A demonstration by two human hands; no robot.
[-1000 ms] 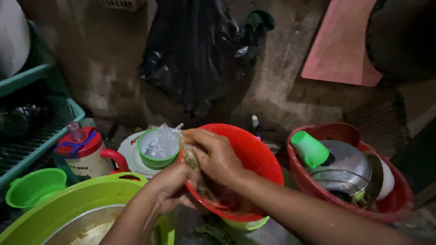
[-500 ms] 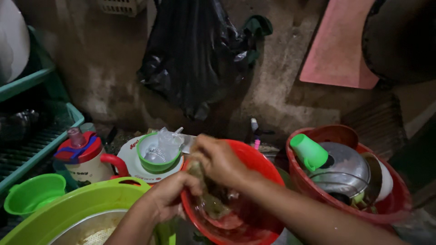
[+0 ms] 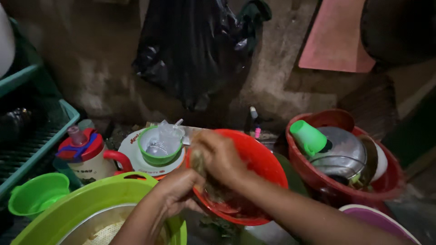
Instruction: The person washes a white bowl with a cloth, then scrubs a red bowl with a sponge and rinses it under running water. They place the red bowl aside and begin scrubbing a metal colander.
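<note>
A red plastic bowl (image 3: 256, 156) is tilted toward me at the middle of the head view. My left hand (image 3: 178, 190) grips its near left rim from below. My right hand (image 3: 218, 156) is closed over a brownish scrubbing pad (image 3: 198, 161) and presses it on the bowl's inner left side. Wet residue lies in the bowl's bottom. My right forearm crosses the lower right of the view and hides part of the bowl.
A large lime-green basin (image 3: 81, 211) holding a metal pot sits at lower left. Behind it are a small green bowl (image 3: 36, 193), a red-lidded cup (image 3: 86, 152), and a green-rimmed bowl on a white plate (image 3: 156, 145). A red tub (image 3: 383, 181) at right holds metal dishes and a green cup (image 3: 309, 136).
The red bowl has tipped and dropped lower toward me. My right hand has moved with the pad along the bowl's inner side; my left hand kept hold of the rim.
</note>
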